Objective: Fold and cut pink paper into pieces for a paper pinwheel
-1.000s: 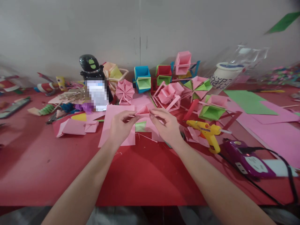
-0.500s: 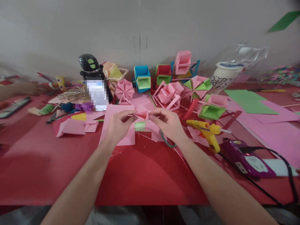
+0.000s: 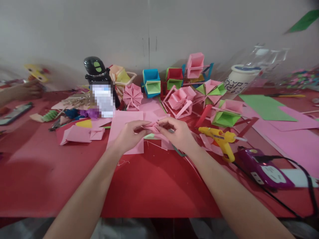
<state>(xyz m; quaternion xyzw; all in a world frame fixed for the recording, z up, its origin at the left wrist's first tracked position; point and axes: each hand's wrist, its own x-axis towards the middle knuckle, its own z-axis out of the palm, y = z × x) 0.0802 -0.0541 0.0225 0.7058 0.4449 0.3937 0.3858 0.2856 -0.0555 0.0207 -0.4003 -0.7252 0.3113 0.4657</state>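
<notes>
A small folded piece of pink paper point(image 3: 152, 127) is held between both hands above the table. My left hand point(image 3: 131, 132) pinches its left end between thumb and fingers. On the other end, my right hand point(image 3: 175, 131) is closed the same way. Beneath my hands lie a pink sheet point(image 3: 126, 146) and a light green piece of paper point(image 3: 149, 136), partly covered. Just behind stand folded paper models, among them a pink fan-shaped wheel point(image 3: 133, 96) and a pink box in a frame point(image 3: 178, 99).
A yellow glue gun point(image 3: 221, 139) and a purple power strip point(image 3: 266, 169) with a black cable lie to the right. A phone point(image 3: 102, 99) leans on a black figure point(image 3: 96, 68). Another person's hand point(image 3: 31, 89) is at far left, by a yellow toy point(image 3: 37, 71).
The pink paper has been turned and pressed flatter between my fingers. At far left, the other person's hand has lifted the yellow toy up and to the left.
</notes>
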